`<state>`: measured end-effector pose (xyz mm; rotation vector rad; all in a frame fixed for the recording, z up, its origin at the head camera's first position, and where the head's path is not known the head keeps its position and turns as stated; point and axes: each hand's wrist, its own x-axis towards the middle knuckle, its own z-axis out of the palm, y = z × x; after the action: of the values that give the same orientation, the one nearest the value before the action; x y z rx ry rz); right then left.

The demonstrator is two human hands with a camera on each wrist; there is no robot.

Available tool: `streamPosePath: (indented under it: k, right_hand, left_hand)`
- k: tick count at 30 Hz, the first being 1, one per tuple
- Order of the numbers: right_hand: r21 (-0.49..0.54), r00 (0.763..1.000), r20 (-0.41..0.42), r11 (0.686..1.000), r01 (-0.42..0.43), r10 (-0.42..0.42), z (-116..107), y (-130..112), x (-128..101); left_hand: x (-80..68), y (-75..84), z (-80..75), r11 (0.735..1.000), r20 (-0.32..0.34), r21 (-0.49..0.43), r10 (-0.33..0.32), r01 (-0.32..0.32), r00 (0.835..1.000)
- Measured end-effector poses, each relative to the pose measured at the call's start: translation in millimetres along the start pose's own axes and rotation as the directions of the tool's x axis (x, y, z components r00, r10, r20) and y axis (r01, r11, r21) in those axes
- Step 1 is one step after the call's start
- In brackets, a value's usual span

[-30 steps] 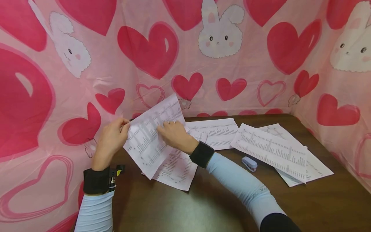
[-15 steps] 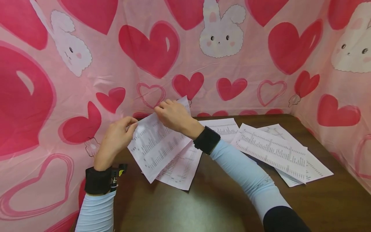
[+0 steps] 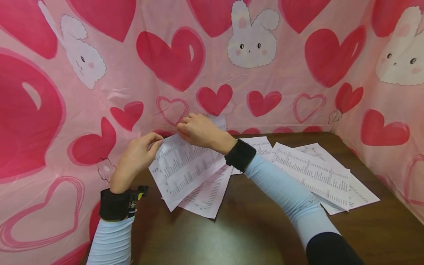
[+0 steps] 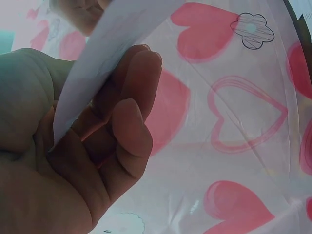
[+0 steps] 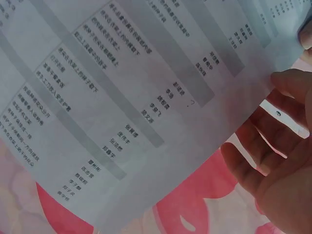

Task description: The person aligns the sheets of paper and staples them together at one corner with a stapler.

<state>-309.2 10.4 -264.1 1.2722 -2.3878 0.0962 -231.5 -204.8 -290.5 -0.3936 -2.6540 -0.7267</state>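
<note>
A printed sheet of paper (image 3: 188,165) is raised and tilted over the left part of the table. My left hand (image 3: 137,156) pinches its upper left corner; in the left wrist view the paper (image 4: 92,73) passes between thumb and curled fingers. Farther along the top edge, my right hand (image 3: 202,130) pinches the same sheet. The right wrist view shows the thumb on the printed face and the fingers (image 5: 243,165) behind the edge. Partly covered below it lies a second printed sheet (image 3: 207,202).
Behind my right forearm another printed sheet (image 3: 263,145) lies on the brown table (image 3: 251,228). Overlapping sheets (image 3: 311,173) are spread at the right. A pink cloth (image 3: 291,70) with hearts and rabbits hangs around the back and sides.
My right hand has moved up from the sheet's face to its top edge. The sheet and my left hand have shifted slightly right. My right forearm now hides the small light-blue stapler.
</note>
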Motion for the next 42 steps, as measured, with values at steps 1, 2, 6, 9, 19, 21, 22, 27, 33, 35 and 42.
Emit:
streamPosePath:
  k: [1,2,6,9,19,21,22,27,33,35,42]
  right_hand:
    - [0.007,1.0,0.012,1.0,0.006,-0.006,-0.5,0.4,-0.1]
    - [0.012,1.0,0.022,1.0,0.013,-0.013,-0.8,0.7,-0.2]
    - [0.007,0.998,0.05,0.999,0.038,-0.038,-1.2,1.8,0.1]
    - [0.011,0.997,0.065,0.999,0.043,-0.043,-3.7,3.0,-1.1]
    - [0.056,0.996,0.062,0.996,-0.062,0.059,-18.5,18.6,-21.8]
    - [0.08,0.997,0.051,0.995,-0.066,0.062,-21.0,21.5,-25.0]
    - [0.092,0.997,0.047,0.994,-0.062,0.058,-22.3,22.7,-26.5]
    - [0.148,0.999,0.023,0.988,-0.041,0.039,-27.3,29.5,-34.0]
    - [0.213,0.998,-0.034,0.976,-0.038,0.046,-32.8,39.4,-43.4]
    - [0.237,0.997,-0.05,0.97,-0.049,0.063,-35.4,42.6,-46.7]
    - [0.323,0.986,-0.131,0.945,-0.058,0.106,-46.3,52.6,-57.9]
  left_hand:
    - [0.1,0.5,0.1,1.0,0.004,-0.005,0.001,-0.001,1.0]
    - [0.0,1.2,-0.1,1.0,0.01,-0.011,-0.001,0.001,1.0]
    - [0.6,3.6,0.0,1.0,0.022,-0.02,0.004,-0.004,1.0]
    - [1.5,5.1,0.3,1.0,0.037,-0.019,0.007,-0.006,0.999]
    - [2.3,-3.4,0.0,1.0,0.11,0.004,0.008,-0.009,0.994]
    - [2.4,-7.9,1.9,1.0,0.113,-0.002,0.001,0.0,0.994]
    - [2.3,-10.3,3.1,1.0,0.112,-0.005,-0.005,0.006,0.994]
    - [0.0,-21.6,8.7,0.998,0.141,-0.017,-0.065,0.068,0.988]
    - [-4.3,-32.2,17.2,0.992,0.191,-0.043,-0.108,0.119,0.976]
    - [-5.4,-35.4,20.4,0.989,0.196,-0.07,-0.113,0.128,0.974]
    - [-5.7,-46.0,35.1,0.979,0.131,-0.091,-0.171,0.184,0.976]
